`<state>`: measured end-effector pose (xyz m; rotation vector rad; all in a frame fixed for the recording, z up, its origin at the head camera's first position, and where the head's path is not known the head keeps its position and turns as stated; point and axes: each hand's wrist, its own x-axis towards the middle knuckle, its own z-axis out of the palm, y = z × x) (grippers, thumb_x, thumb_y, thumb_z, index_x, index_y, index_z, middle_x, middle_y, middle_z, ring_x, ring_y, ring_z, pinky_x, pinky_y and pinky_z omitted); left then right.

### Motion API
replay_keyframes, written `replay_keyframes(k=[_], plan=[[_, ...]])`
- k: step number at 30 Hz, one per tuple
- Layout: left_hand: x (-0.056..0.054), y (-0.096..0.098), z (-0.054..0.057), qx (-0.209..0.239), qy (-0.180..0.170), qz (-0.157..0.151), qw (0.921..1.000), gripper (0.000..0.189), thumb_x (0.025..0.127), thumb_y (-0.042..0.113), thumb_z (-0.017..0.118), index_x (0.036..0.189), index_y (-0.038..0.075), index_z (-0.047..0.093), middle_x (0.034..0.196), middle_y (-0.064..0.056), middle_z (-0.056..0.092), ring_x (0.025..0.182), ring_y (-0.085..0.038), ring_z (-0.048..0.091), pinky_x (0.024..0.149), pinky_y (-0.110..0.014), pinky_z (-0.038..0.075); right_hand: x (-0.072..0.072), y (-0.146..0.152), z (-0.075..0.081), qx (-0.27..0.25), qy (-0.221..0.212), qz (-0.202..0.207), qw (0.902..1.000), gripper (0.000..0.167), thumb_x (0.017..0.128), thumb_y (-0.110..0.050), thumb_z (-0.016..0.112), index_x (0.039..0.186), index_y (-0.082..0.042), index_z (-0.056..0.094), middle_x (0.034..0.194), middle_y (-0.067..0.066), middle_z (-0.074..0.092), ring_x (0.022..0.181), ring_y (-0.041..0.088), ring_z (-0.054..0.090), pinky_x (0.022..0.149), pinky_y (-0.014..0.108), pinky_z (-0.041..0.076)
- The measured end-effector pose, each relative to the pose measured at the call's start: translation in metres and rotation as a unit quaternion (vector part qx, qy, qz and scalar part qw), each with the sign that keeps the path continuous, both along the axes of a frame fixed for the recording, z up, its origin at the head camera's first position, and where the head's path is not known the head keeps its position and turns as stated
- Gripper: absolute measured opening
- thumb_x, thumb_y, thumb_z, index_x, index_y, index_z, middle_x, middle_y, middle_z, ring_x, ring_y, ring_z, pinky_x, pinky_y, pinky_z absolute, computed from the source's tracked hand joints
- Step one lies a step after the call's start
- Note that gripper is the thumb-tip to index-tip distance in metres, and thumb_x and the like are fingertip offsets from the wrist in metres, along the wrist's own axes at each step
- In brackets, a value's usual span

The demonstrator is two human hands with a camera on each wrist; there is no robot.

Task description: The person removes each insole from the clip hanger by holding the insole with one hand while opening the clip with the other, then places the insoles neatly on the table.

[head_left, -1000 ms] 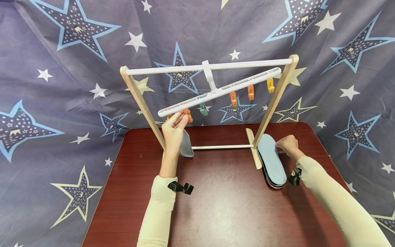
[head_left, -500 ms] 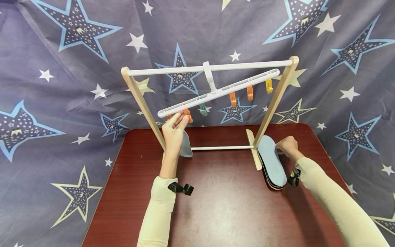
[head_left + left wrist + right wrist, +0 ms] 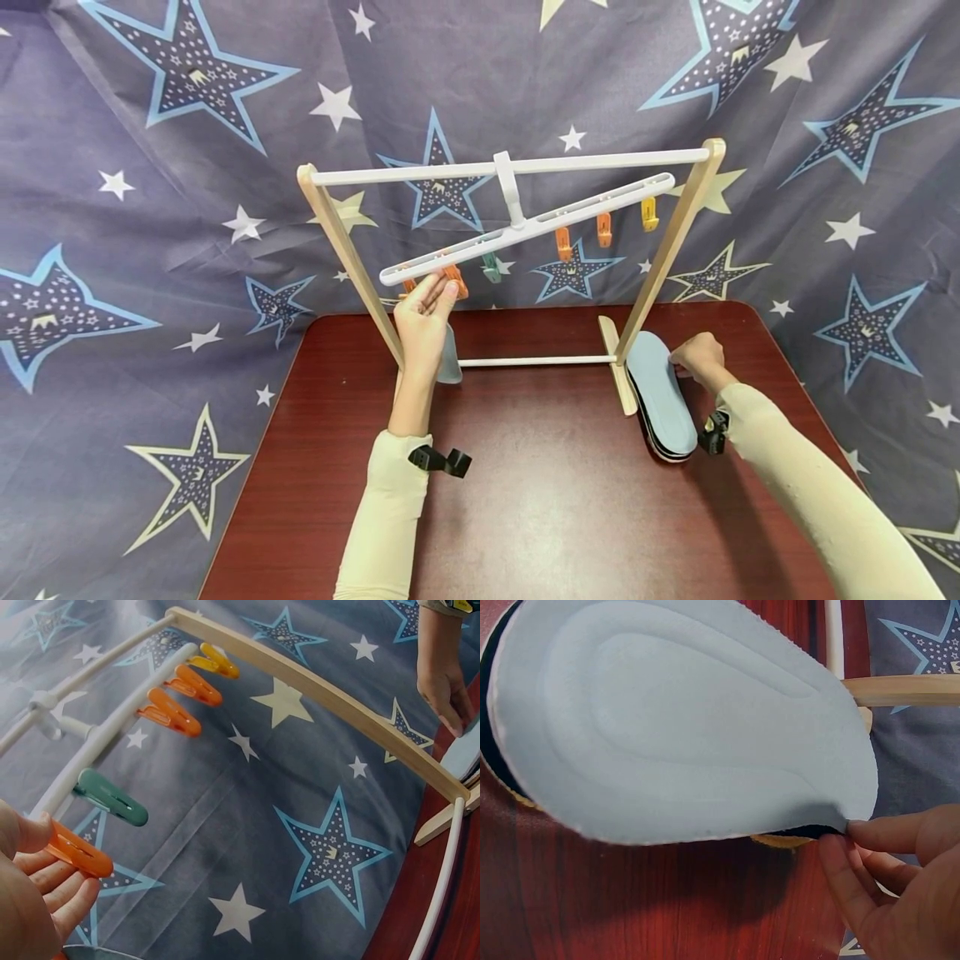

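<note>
My left hand [image 3: 422,325] pinches an orange clothespin [image 3: 84,855] near the lower left end of a white clip hanger [image 3: 525,230]. Thumb and fingers lie on either side of this clothespin in the left wrist view. Behind that hand a light blue insole [image 3: 450,360] hangs down, its upper part hidden. To the right, a stack of insoles lies on the table, a light blue insole [image 3: 682,727] on top. My right hand [image 3: 699,357] pinches the edge of this top insole between thumb and fingers, and darker layers show beneath it.
The hanger hooks over the white top bar [image 3: 600,158] of a wooden rack [image 3: 667,250] and slopes down to the left. Green [image 3: 491,267], orange [image 3: 563,243] and yellow [image 3: 649,214] clothespins hang along it. A white lower bar [image 3: 540,362] runs close above the table [image 3: 540,500].
The hanger's right end has shifted slightly left and down. The hanging insole has swung a little left, so less of it shows. Both hands have hardly moved.
</note>
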<state>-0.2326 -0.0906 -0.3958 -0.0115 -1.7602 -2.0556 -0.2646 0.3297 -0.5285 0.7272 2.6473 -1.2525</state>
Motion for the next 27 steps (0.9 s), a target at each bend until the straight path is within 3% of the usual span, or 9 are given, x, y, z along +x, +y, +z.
replay_keyframes(k=[8,16,27], plan=[[0.0015,-0.0004,0.0002,0.001,0.013,0.001,0.9999,0.038,0.093,0.0,0.071,0.128,-0.013,0.063,0.124,-0.032,0.066,0.108,-0.015,0.071,0.091,-0.017,0.057,0.0001,0.0005,0.0005,0.004,-0.009,-0.009,0.9999,0.019,0.081,-0.001,0.072,0.093,0.014,0.068,0.076,0.025,0.074,0.057,0.025,0.074,0.057,0.037,0.063],[0.0039,-0.0012,0.0008,-0.001,0.007,0.005,1.0,0.04,0.093,0.001,0.07,0.13,-0.011,0.062,0.129,-0.03,0.065,0.122,-0.028,0.067,0.096,-0.017,0.055,0.0009,-0.0007,0.0016,0.002,-0.022,-0.018,0.9996,0.024,0.082,-0.003,0.074,0.097,0.014,0.066,0.074,0.022,0.074,0.055,0.021,0.072,0.055,0.035,0.063],[0.0068,-0.0029,0.0015,0.005,0.011,0.0,0.9999,0.04,0.093,0.002,0.071,0.13,-0.011,0.063,0.13,-0.03,0.065,0.123,-0.03,0.066,0.099,-0.02,0.055,0.0059,0.0002,0.0055,-0.062,-0.003,-0.024,0.9978,0.022,0.082,0.002,0.073,0.098,0.016,0.069,0.065,0.012,0.07,0.059,0.02,0.072,0.055,0.03,0.062]])
